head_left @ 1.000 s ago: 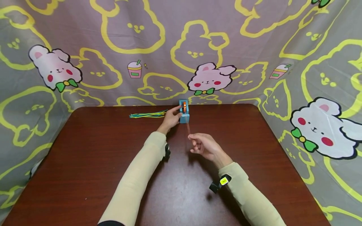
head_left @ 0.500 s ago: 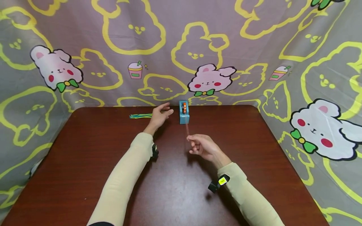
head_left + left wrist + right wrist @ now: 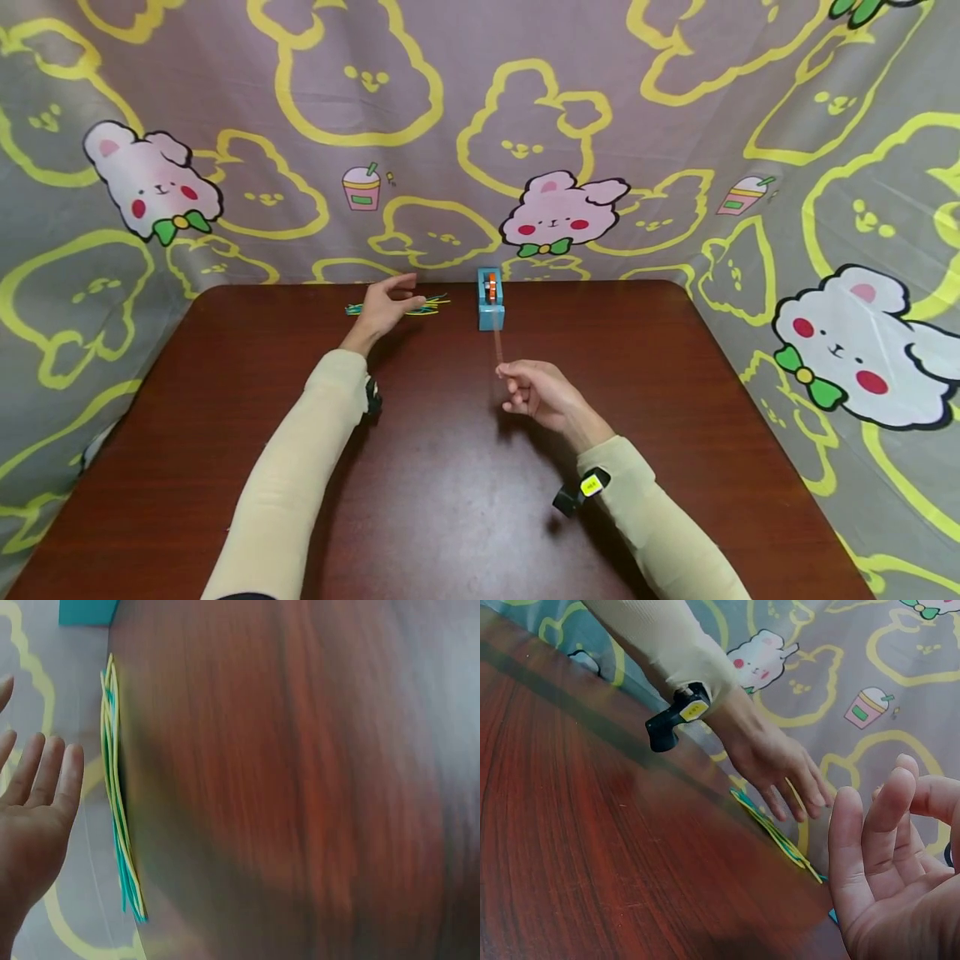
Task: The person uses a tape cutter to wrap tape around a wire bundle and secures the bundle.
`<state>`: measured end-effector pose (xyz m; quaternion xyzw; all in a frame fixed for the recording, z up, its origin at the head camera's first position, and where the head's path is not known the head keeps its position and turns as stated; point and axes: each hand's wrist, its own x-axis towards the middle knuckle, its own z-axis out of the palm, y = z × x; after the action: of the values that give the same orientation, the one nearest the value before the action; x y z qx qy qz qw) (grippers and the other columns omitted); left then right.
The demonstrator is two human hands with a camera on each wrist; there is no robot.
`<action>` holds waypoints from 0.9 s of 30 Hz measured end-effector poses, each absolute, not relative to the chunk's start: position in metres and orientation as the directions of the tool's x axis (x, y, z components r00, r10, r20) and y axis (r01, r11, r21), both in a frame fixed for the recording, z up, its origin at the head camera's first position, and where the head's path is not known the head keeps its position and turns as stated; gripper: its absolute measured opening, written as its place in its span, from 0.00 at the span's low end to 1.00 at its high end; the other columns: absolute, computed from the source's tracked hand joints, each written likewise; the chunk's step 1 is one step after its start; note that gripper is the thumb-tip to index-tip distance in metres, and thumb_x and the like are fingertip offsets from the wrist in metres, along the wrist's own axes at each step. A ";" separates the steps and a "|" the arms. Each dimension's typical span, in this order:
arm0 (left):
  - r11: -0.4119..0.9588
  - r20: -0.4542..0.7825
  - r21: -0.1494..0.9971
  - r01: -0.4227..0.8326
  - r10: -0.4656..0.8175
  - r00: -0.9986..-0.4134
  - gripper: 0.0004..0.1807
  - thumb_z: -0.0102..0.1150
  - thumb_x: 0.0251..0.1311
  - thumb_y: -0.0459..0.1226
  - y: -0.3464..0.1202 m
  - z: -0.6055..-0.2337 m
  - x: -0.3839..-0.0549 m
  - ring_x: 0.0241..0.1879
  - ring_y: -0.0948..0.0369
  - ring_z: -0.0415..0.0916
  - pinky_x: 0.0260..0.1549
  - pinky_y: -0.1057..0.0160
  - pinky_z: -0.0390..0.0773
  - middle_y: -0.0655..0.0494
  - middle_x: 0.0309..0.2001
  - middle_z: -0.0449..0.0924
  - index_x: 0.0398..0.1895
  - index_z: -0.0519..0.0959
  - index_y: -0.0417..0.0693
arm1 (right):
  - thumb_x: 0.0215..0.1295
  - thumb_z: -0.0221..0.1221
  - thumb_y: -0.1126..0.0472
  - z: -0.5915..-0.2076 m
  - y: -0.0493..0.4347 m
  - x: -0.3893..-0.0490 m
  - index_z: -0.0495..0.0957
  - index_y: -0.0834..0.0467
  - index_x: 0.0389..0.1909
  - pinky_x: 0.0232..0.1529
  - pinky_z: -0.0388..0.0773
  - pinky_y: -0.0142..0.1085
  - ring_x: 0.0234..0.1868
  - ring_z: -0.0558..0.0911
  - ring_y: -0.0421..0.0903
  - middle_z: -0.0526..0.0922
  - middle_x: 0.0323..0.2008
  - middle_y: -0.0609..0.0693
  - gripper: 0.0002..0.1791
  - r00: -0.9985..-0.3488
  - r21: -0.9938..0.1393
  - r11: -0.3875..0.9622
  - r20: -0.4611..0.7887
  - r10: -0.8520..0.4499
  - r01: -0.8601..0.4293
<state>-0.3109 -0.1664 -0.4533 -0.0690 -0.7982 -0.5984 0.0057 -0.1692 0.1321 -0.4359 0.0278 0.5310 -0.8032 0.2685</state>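
I see one blue tape dispenser (image 3: 491, 318) and one strand bundle (image 3: 112, 772) near the desk's (image 3: 637, 375) far edge. The right hand (image 3: 546, 393) pinches one tape strip (image 3: 497, 346); the left hand (image 3: 384, 308), fingers parted, hovers by the bundle. There's wide room between the arms.

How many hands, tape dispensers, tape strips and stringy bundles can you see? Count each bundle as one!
Left hand and right hand: 2
Blue tape dispenser: 1
Tape strip: 1
Bundle of yellow and green strands: 1
Total: 5
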 end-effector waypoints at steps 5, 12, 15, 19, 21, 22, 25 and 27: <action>0.333 0.084 0.936 0.115 0.103 -0.991 0.31 0.69 0.62 0.34 -0.182 -0.455 -0.312 0.60 0.45 0.73 0.55 0.48 0.75 0.37 0.63 0.73 0.68 0.73 0.39 | 0.75 0.52 0.67 -0.438 0.133 -0.168 0.83 0.59 0.35 0.30 0.82 0.35 0.14 0.73 0.37 0.77 0.17 0.44 0.11 -0.855 -0.834 -0.302 -0.328 -0.400 0.462; 0.404 0.069 0.909 0.104 0.101 -0.992 0.30 0.68 0.62 0.31 -0.195 -0.462 -0.320 0.62 0.43 0.70 0.59 0.45 0.70 0.37 0.62 0.74 0.67 0.73 0.37 | 0.74 0.52 0.67 -0.441 0.133 -0.166 0.83 0.58 0.35 0.30 0.82 0.35 0.14 0.74 0.37 0.77 0.17 0.44 0.12 -0.854 -0.835 -0.304 -0.319 -0.411 0.459; 0.414 0.064 0.904 0.104 0.110 -0.992 0.30 0.67 0.61 0.30 -0.198 -0.464 -0.323 0.63 0.43 0.69 0.60 0.45 0.69 0.37 0.62 0.74 0.67 0.73 0.36 | 0.74 0.52 0.67 -0.443 0.133 -0.166 0.83 0.58 0.35 0.31 0.82 0.35 0.14 0.74 0.37 0.77 0.17 0.44 0.12 -0.851 -0.836 -0.302 -0.316 -0.419 0.459; 0.423 0.057 0.900 0.108 0.132 -0.990 0.30 0.67 0.60 0.29 -0.202 -0.465 -0.327 0.64 0.43 0.68 0.61 0.46 0.68 0.37 0.63 0.74 0.67 0.73 0.35 | 0.74 0.52 0.67 -0.444 0.133 -0.167 0.83 0.59 0.35 0.31 0.82 0.36 0.14 0.74 0.38 0.77 0.17 0.44 0.11 -0.853 -0.836 -0.303 -0.317 -0.414 0.457; 0.445 0.045 0.889 0.105 0.145 -0.988 0.30 0.67 0.60 0.28 -0.204 -0.465 -0.328 0.65 0.44 0.68 0.63 0.46 0.67 0.36 0.63 0.73 0.67 0.72 0.34 | 0.74 0.52 0.67 -0.444 0.133 -0.167 0.83 0.58 0.35 0.31 0.82 0.36 0.15 0.74 0.38 0.77 0.17 0.44 0.11 -0.852 -0.837 -0.298 -0.319 -0.415 0.459; 0.459 0.038 0.882 0.106 0.154 -0.987 0.31 0.67 0.60 0.28 -0.205 -0.465 -0.329 0.65 0.44 0.67 0.64 0.46 0.66 0.36 0.64 0.73 0.67 0.72 0.34 | 0.74 0.52 0.67 -0.443 0.133 -0.167 0.84 0.58 0.35 0.31 0.82 0.36 0.15 0.74 0.38 0.77 0.17 0.44 0.12 -0.851 -0.837 -0.296 -0.322 -0.414 0.461; 0.500 0.019 0.859 0.108 0.180 -0.984 0.31 0.66 0.60 0.26 -0.207 -0.466 -0.331 0.67 0.43 0.65 0.66 0.47 0.64 0.35 0.65 0.72 0.67 0.71 0.32 | 0.74 0.53 0.66 -0.443 0.134 -0.168 0.84 0.57 0.34 0.31 0.82 0.36 0.15 0.73 0.38 0.76 0.17 0.44 0.12 -0.852 -0.837 -0.293 -0.327 -0.409 0.462; 0.525 0.005 0.844 0.108 0.194 -0.981 0.30 0.65 0.60 0.26 -0.209 -0.468 -0.332 0.68 0.43 0.64 0.66 0.47 0.63 0.35 0.66 0.71 0.67 0.71 0.31 | 0.74 0.53 0.66 -0.443 0.133 -0.168 0.84 0.58 0.34 0.31 0.82 0.36 0.15 0.73 0.38 0.76 0.17 0.44 0.12 -0.853 -0.837 -0.294 -0.328 -0.406 0.462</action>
<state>-0.3317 -0.2090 -0.4680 -0.0867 -0.8719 -0.4798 -0.0450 -0.1677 0.1334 -0.4433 0.0265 0.5296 -0.8038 0.2697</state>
